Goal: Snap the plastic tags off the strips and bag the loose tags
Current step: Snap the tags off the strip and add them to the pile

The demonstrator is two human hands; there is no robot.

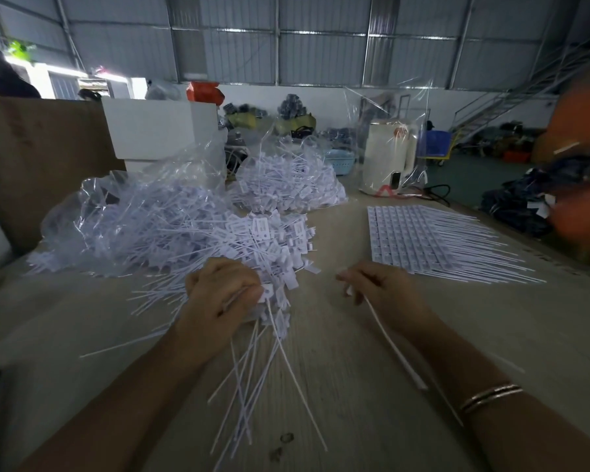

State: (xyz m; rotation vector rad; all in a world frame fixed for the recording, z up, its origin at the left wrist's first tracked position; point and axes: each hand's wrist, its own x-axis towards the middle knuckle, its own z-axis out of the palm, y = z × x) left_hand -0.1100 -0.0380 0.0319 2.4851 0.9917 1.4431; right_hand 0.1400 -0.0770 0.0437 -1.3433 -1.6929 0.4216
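Observation:
My left hand (220,296) grips a bunch of loose white plastic tags (273,335) at their heads, their long thin tails fanning down toward me over the wooden table (355,386). My right hand (378,289) holds a bare white strip (394,349) that runs back along my forearm. A heap of loose tags (269,236) lies just beyond my left hand. To its left an open clear bag (126,216) holds many loose tags. A flat stack of unbroken tag strips (426,238) lies at the right.
A second clear bag of tags (290,183) sits further back. A white kettle (389,158) wrapped in clear plastic stands behind the strips. A brown cardboard sheet (41,158) and a white box (157,127) stand at the back left. Orange blurred object (583,137) at right.

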